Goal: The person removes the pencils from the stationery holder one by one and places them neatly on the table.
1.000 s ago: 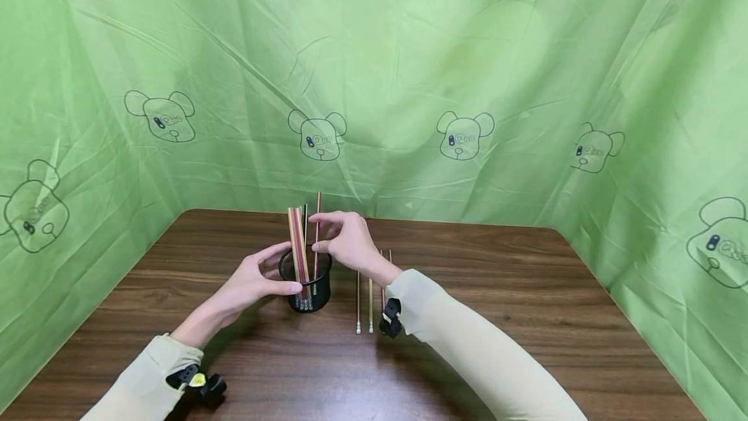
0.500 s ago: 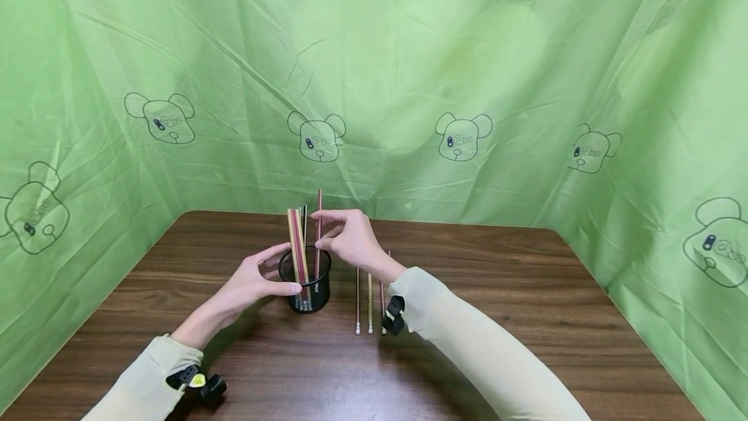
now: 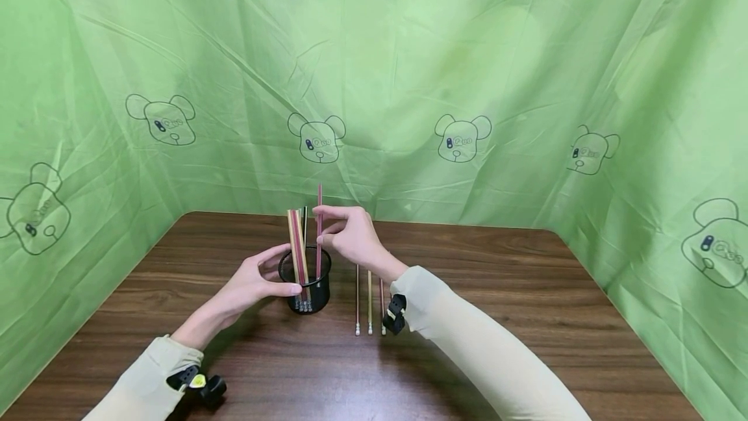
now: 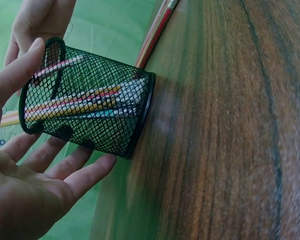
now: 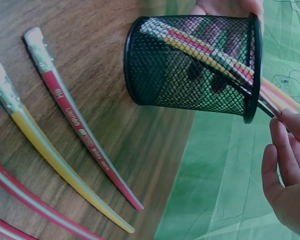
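A black mesh pencil cup (image 3: 318, 299) stands upright on the table, a bundle of striped pencils (image 3: 296, 236) leaning in it with eraser ends down. My left hand (image 3: 251, 283) holds the cup from the left, thumb at the near rim and fingers along the other side. Above the opening, my right hand (image 3: 353, 232) pinches a red striped pencil (image 3: 319, 195) between thumb and fingers. That pencil is nearly vertical, its lower end still inside the cup, just below the rim, as the left wrist view shows through the mesh (image 4: 97, 65).
Right of the cup several pencils lie side by side, among them a red one (image 5: 72, 112) and a yellow one (image 5: 50, 147), erasers toward me. The wooden table (image 3: 497, 291) meets a green curtain (image 3: 380, 83) at its back and sides.
The red pencil has risen gradually in the right hand, its lower end coming up inside the cup. The right hand has shifted slightly up and right. The left hand and cup stay put.
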{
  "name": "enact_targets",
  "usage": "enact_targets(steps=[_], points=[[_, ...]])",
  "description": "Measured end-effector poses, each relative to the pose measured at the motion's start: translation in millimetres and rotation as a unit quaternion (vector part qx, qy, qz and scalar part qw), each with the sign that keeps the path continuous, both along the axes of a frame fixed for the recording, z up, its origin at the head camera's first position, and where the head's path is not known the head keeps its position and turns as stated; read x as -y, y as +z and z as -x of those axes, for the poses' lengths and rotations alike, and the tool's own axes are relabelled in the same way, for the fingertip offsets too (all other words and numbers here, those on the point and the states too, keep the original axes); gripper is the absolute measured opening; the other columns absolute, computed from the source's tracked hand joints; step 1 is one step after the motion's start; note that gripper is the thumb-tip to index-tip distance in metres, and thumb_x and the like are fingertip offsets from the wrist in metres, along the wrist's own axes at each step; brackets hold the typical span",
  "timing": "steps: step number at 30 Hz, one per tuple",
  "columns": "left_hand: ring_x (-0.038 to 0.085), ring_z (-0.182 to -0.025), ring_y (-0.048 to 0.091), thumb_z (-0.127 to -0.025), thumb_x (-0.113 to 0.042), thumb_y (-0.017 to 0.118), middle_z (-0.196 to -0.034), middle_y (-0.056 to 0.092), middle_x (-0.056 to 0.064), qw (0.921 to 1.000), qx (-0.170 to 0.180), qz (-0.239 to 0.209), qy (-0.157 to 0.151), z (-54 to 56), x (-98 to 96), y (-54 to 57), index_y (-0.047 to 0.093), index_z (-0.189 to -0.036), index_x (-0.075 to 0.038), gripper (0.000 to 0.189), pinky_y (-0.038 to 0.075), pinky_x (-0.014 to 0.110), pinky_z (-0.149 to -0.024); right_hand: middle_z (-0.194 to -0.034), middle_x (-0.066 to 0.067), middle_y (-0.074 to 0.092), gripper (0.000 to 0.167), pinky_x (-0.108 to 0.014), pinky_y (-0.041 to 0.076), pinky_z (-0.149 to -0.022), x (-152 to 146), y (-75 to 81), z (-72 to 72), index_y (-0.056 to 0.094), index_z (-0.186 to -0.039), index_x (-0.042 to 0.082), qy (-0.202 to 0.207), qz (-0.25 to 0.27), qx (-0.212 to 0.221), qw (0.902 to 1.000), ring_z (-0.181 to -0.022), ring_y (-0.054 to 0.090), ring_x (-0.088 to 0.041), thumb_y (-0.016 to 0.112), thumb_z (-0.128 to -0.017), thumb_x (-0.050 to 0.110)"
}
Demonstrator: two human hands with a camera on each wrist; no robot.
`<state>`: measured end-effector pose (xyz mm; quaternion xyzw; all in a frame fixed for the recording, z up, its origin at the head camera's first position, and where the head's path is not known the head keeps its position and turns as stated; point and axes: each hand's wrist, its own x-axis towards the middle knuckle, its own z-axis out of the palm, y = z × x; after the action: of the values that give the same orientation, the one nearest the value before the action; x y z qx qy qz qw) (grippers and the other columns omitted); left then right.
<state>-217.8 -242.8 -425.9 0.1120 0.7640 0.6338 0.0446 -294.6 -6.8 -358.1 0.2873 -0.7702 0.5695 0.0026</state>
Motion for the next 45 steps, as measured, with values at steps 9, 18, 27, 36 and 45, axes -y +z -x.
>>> enact_targets(steps=[9,18,27,36,45], points=[[0.037,-0.132,0.058,-0.086,-0.013,0.089,-0.151,0.055,0.021,1.0000,0.001,0.001,-0.003,-0.9,0.9,0.5,0.040,-0.161,-0.007,0.090,0.050,0.031,-0.100,-0.125,-0.012,0.074,0.055,-0.027,0.057,-0.067,-1.2,12.2,1.1,0.075,-0.133,0.017,-0.012,0.022,0.007,0.9996,-0.085,0.077,-0.015,0.084,-0.084,-0.008],[0.037,-0.133,0.058,-0.085,-0.013,0.089,-0.151,0.055,0.021,1.0000,0.006,0.003,-0.001,-0.8,0.2,0.5,0.040,-0.161,-0.007,0.091,0.050,0.030,-0.100,-0.126,-0.006,0.074,0.057,-0.027,0.058,-0.067,-5.5,24.1,2.4,0.075,-0.134,0.018,-0.019,0.031,-0.005,0.9993,-0.085,0.077,-0.014,0.085,-0.084,-0.007],[0.038,-0.133,0.058,-0.085,-0.013,0.089,-0.153,0.053,0.022,1.0000,0.003,0.005,0.001,-0.7,0.6,0.2,0.038,-0.162,-0.006,0.093,0.050,0.029,-0.098,-0.129,-0.007,0.073,0.057,-0.033,0.061,-0.079,-17.1,36.6,1.8,0.074,-0.136,0.015,-0.006,0.061,0.008,0.9981,-0.089,0.077,-0.019,0.083,-0.085,-0.010],[0.037,-0.131,0.060,-0.085,-0.012,0.089,-0.151,0.055,0.021,1.0000,0.003,0.007,0.004,-0.4,1.1,-1.0,0.039,-0.162,-0.006,0.092,0.050,0.028,-0.098,-0.132,-0.013,0.071,0.058,-0.031,0.061,-0.077,-39.7,34.1,2.5,0.072,-0.137,0.012,-0.011,0.052,0.015,0.9985,-0.090,0.078,-0.020,0.083,-0.085,-0.010],[0.037,-0.132,0.058,-0.085,-0.012,0.089,-0.151,0.054,0.022,1.0000,0.003,0.007,0.004,0.1,1.4,-0.9,0.039,-0.162,-0.007,0.092,0.050,0.027,-0.098,-0.128,-0.008,0.073,0.057,-0.030,0.060,-0.076,-65.0,14.2,2.2,0.072,-0.137,0.011,-0.021,0.040,0.040,0.9982,-0.090,0.078,-0.022,0.082,-0.085,-0.011]])
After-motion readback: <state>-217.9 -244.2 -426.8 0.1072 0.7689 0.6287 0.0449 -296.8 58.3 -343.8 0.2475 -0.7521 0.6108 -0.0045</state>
